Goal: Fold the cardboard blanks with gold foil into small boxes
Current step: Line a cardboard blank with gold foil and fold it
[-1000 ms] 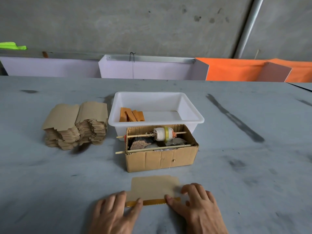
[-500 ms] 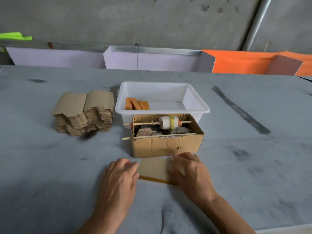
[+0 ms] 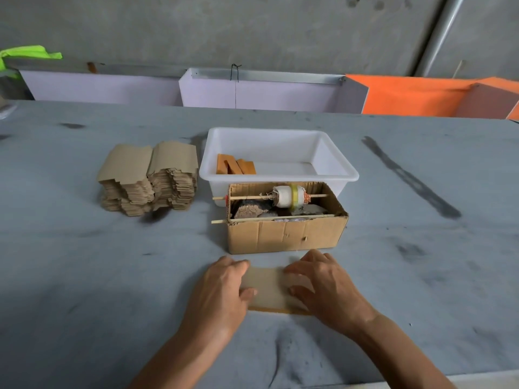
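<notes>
A cardboard blank (image 3: 265, 287) is seen lying flat on the grey table (image 3: 84, 276), at 6 o'clock from the open corrugated carton (image 3: 286, 237) and just beside it, not touching. A thin gold strip is visible along the blank's near edge.

The left hand (image 3: 222, 293) is laid palm-down over the blank's 9 o'clock end; its fingers are extended and only slightly bent, the thumb resting on the card surface. Nothing is gripped; the card is pressed flat. The right hand (image 3: 325, 287) is laid over the 3 o'clock end in the same way, fingers spread and lightly curved, fingertips on the card. Whether any edge is pinched under either palm cannot be told, since both ends of the blank are hidden.

A stack of unfolded blanks (image 3: 148, 178) is noted at 10 o'clock from the hands, well apart, in two leaning piles touching each other. A white plastic tub (image 3: 331, 167) stands at 12 o'clock, directly behind the carton and touching it; several orange folded boxes (image 3: 234, 165) lie in its left part. Two thin sticks are set across the carton, the farther one carrying a white spool (image 3: 288, 195). The carton's other contents are unclear.
</notes>
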`<state>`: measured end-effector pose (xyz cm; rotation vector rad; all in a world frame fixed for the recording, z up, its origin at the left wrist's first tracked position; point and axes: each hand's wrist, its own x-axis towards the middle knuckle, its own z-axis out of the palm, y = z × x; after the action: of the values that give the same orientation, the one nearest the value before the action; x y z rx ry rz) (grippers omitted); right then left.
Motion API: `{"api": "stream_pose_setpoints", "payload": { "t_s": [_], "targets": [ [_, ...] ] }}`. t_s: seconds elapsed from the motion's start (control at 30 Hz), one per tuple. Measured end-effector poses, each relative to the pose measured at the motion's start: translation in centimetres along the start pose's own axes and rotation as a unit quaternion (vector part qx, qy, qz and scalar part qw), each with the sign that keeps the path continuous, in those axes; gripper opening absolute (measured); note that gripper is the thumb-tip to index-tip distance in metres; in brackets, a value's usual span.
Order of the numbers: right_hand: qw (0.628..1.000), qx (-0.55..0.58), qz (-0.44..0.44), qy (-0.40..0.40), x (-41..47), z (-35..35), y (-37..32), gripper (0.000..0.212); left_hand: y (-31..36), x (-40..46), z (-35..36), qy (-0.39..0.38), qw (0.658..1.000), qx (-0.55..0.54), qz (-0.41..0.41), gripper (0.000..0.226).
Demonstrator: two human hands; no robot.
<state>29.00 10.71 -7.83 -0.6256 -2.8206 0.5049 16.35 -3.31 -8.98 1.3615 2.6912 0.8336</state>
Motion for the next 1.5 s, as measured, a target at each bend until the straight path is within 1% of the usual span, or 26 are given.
{"api": "stream_pose_setpoints", "payload": {
  "t_s": [0.1, 0.17, 0.23, 0.3, 0.37, 0.4, 0.43, 0.57, 0.67, 0.77, 0.83, 0.97, 1.13, 1.2, 1.3, 1.4, 1.5],
  "targets": [
    [0.998, 0.050, -0.024, -0.026, -0.3, -0.5, 0.2, 0.030, 0.1, 0.5, -0.3, -0.001, 1.000, 0.002, -0.020, 0.039],
    [0.996, 0.077, -0.030, -0.034, -0.4, -0.8, 0.3, 0.027, 0.4, 0.9, -0.4, -0.034, 0.999, 0.010, -0.014, 0.040],
    [0.994, 0.102, -0.030, -0.024, -0.6, -0.9, 0.4, 0.025, 0.6, 1.2, -0.4, -0.064, 0.998, 0.001, -0.010, 0.039],
    [0.992, 0.126, -0.018, -0.007, -0.6, -0.9, 0.6, 0.026, 0.6, 1.1, -0.4, -0.073, 0.997, -0.012, -0.017, 0.030],
    [0.990, 0.139, -0.008, 0.002, -0.6, -0.7, 0.7, 0.030, 0.5, 1.1, -0.5, -0.080, 0.996, -0.014, -0.021, 0.016],
    [0.990, 0.140, -0.006, 0.005, -0.6, -0.6, 0.8, 0.032, 0.5, 1.1, -0.6, -0.084, 0.996, -0.013, -0.022, 0.013],
    [0.990, 0.139, -0.004, 0.006, -0.7, -0.5, 0.8, 0.033, 0.6, 1.1, -0.7, -0.090, 0.996, -0.012, -0.024, 0.015],
    [0.992, 0.123, -0.008, 0.012, -0.9, -0.4, 0.9, 0.037, 0.6, 1.1, -0.7, -0.099, 0.994, -0.021, -0.028, 0.027],
    [0.992, 0.122, -0.009, 0.026, -0.7, -0.3, 0.9, 0.035, 0.5, 1.0, -0.7, -0.094, 0.993, -0.055, -0.033, 0.031],
    [0.990, 0.133, 0.001, 0.042, -0.3, -0.5, 0.9, 0.026, 0.1, 1.1, -1.2, -0.084, 0.990, -0.103, -0.043, 0.028],
    [0.992, 0.124, -0.005, 0.035, -0.1, -0.5, 0.9, 0.024, 0.0, 1.1, -1.4, -0.087, 0.988, -0.121, -0.044, 0.024],
    [0.993, 0.110, -0.028, 0.017, 0.1, -0.6, 0.6, 0.017, -0.3, 1.2, -1.3, -0.087, 0.989, -0.114, -0.039, 0.016],
    [0.994, 0.102, -0.047, -0.017, 0.1, -0.8, 0.5, 0.009, -0.4, 1.1, -1.4, -0.074, 0.991, -0.111, -0.020, 0.014],
    [0.993, 0.105, -0.055, -0.017, 0.0, -0.9, 0.4, 0.006, -0.6, 1.0, -1.3, -0.068, 0.991, -0.114, -0.006, 0.014],
    [0.992, 0.109, -0.065, -0.011, -0.1, -0.9, 0.0, 0.008, -1.0, 0.8, -1.2, -0.056, 0.992, -0.112, 0.016, 0.014],
    [0.994, 0.076, -0.078, -0.008, -0.1, -0.6, -0.2, 0.015, -1.2, 0.6, -1.3, -0.038, 0.994, -0.089, 0.056, 0.013],
    [0.992, 0.042, -0.118, 0.030, -0.2, -0.6, -0.6, 0.015, -1.4, 0.5, -1.7, -0.018, 0.992, -0.051, 0.118, 0.016]
  ]
}}
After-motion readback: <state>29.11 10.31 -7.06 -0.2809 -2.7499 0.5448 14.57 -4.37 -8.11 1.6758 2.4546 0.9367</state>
